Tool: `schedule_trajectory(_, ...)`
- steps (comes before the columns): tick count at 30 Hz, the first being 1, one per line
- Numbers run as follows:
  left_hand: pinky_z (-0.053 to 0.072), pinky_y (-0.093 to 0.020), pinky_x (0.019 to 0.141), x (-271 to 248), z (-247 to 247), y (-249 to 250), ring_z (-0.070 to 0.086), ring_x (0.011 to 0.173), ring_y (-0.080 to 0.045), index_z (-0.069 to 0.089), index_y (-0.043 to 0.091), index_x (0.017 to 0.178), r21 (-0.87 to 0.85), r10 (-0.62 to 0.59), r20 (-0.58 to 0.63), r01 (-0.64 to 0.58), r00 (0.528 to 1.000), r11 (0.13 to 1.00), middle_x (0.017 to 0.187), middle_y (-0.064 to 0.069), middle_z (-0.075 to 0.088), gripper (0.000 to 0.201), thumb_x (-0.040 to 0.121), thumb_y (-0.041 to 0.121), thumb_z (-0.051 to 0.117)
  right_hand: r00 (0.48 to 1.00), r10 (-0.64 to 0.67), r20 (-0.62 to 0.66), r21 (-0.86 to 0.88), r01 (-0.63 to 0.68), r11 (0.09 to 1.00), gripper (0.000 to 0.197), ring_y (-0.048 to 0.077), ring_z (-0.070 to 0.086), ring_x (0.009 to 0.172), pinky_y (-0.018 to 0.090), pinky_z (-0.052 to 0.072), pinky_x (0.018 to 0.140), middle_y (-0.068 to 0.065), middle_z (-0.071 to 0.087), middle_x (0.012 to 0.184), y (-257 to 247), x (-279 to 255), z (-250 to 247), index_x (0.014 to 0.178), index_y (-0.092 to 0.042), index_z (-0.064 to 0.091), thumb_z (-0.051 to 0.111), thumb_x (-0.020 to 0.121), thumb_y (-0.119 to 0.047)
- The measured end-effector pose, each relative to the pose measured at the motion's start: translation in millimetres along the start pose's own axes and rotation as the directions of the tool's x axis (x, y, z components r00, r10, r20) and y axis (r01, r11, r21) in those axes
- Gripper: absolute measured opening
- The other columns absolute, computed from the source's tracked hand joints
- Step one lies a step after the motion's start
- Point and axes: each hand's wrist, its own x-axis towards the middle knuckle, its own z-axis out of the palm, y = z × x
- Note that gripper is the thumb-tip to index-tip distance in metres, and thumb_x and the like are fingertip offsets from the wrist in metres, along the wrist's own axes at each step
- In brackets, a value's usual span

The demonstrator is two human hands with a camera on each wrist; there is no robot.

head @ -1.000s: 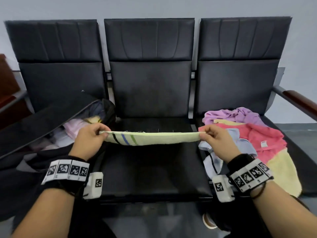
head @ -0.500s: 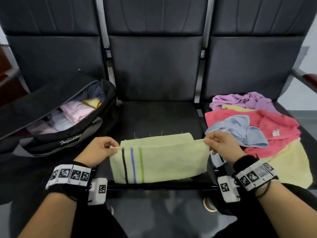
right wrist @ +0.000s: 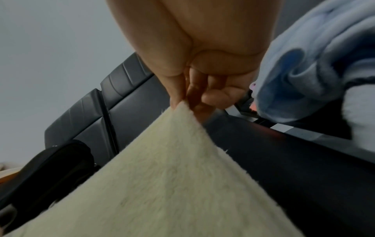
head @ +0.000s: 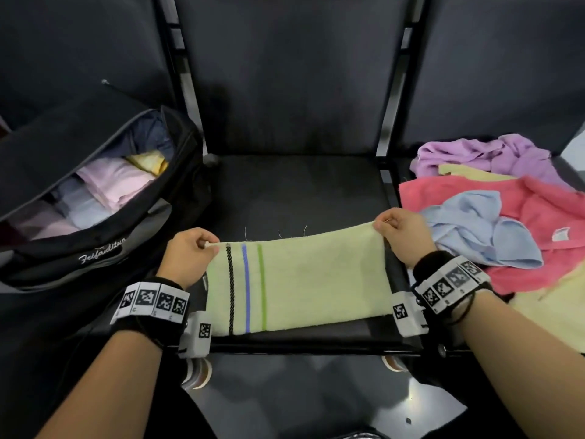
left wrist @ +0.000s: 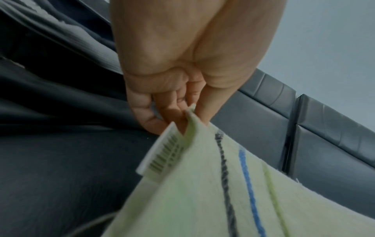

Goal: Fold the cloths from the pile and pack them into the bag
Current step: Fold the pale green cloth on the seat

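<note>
A pale green cloth (head: 304, 283) with black, blue and green stripes hangs stretched between my hands over the front of the middle seat (head: 297, 185). My left hand (head: 202, 248) pinches its upper left corner (left wrist: 190, 115), beside a barcode label (left wrist: 164, 152). My right hand (head: 387, 226) pinches the upper right corner (right wrist: 182, 107). The black bag (head: 104, 248) lies unzipped on the left seat with folded pink, white and yellow cloths (head: 114, 188) inside. The pile (head: 493, 223) of purple, pink, light blue and yellow cloths lies on the right seat.
Three black seats stand in a row with metal gaps between them. A light blue cloth (right wrist: 316, 64) of the pile lies close beside my right hand. My shoes (head: 199, 372) show below the seat's front edge on a dark glossy floor.
Both hands have lowered the cloth toward the seat's front edge, so it now hangs as a broad sheet instead of a thin strip. The head view has tilted downward.
</note>
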Motion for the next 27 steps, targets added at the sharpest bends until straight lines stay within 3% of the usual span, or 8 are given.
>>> schedule_trajectory(4,0.049,-0.028,0.065,15,8,-4,0.063,0.069,-0.017,0.070,0.026,0.076,0.028,-0.046,0.016,0.045,0.999,0.999,0.074,0.001,0.069,0.014,0.084,0.014,0.071,1.000,-0.005,0.031,-0.094,0.008,0.995,0.014,0.011,0.060,0.063,0.015,0.042,0.056,-0.010,0.063,0.070,4,18,10,0.078,-0.021,0.063,0.067,0.089,-0.014)
schedule_trajectory(7,0.050,-0.029,0.072,21,18,-3,0.063,0.074,-0.016,0.068,0.028,0.079,0.034,-0.071,0.008,0.070,0.997,0.997,0.077,0.004,0.068,0.017,0.086,0.013,0.069,0.998,0.047,0.052,-0.168,-0.037,0.985,0.011,0.019,0.063,0.073,0.029,0.051,0.068,-0.005,0.066,0.075,10,26,17,0.081,-0.023,0.063,0.065,0.090,-0.018)
schedule_trajectory(9,0.047,-0.028,0.082,21,24,-3,0.063,0.085,-0.017,0.068,0.023,0.094,0.010,-0.094,-0.020,0.094,0.995,0.995,0.089,0.004,0.068,0.015,0.088,0.010,0.066,0.990,0.113,0.079,-0.208,-0.094,0.974,0.001,0.021,0.062,0.077,0.032,0.049,0.073,-0.003,0.065,0.078,16,25,20,0.092,-0.019,0.064,0.064,0.091,-0.020)
schedule_trajectory(12,0.043,-0.029,0.088,7,23,-8,0.060,0.097,-0.019,0.064,0.018,0.114,0.027,-0.123,-0.017,0.124,0.992,0.992,0.104,0.000,0.063,0.026,0.089,0.011,0.066,0.984,0.155,0.091,-0.268,-0.126,0.955,0.017,0.018,0.056,0.076,0.027,0.038,0.070,-0.004,0.061,0.077,25,10,21,0.105,-0.016,0.062,0.066,0.090,-0.024)
schedule_trajectory(16,0.044,-0.029,0.075,-27,19,-18,0.058,0.084,-0.019,0.065,0.020,0.094,0.109,-0.142,0.064,0.134,0.988,0.985,0.082,0.003,0.061,0.010,0.087,0.013,0.066,0.967,0.222,0.126,-0.282,-0.179,0.943,0.017,0.013,0.057,0.075,0.024,0.037,0.060,-0.010,0.060,0.076,28,-26,22,0.099,-0.024,0.058,0.068,0.087,-0.031)
schedule_trajectory(20,0.041,-0.027,0.063,-42,22,-16,0.056,0.071,-0.015,0.070,0.026,0.079,0.141,-0.109,0.133,0.090,0.985,0.986,0.071,0.005,0.057,0.017,0.088,0.014,0.063,0.961,0.235,0.147,-0.266,-0.190,0.945,0.023,0.020,0.058,0.083,0.029,0.041,0.071,-0.003,0.062,0.086,20,-45,28,0.096,-0.022,0.056,0.074,0.082,-0.026)
schedule_trajectory(24,0.051,-0.033,0.090,-45,22,-16,0.063,0.098,-0.022,0.075,0.027,0.086,0.134,-0.123,0.137,0.105,0.983,0.986,0.103,-0.003,0.067,0.018,0.089,0.016,0.062,0.936,0.313,0.162,-0.044,-0.310,0.950,0.014,0.017,0.055,0.066,0.023,0.043,0.054,0.004,0.061,0.071,14,-53,23,0.078,0.000,0.067,0.077,0.079,-0.009)
schedule_trajectory(27,0.048,-0.036,0.100,-48,26,-16,0.061,0.108,-0.021,0.074,0.030,0.092,0.121,-0.104,0.178,0.083,0.979,0.989,0.117,-0.005,0.064,0.016,0.091,0.019,0.062,0.887,0.419,0.196,0.176,-0.452,0.875,0.008,0.011,0.057,0.056,0.016,0.041,0.044,0.001,0.065,0.066,13,-56,5,0.077,-0.001,0.069,0.075,0.081,-0.004)
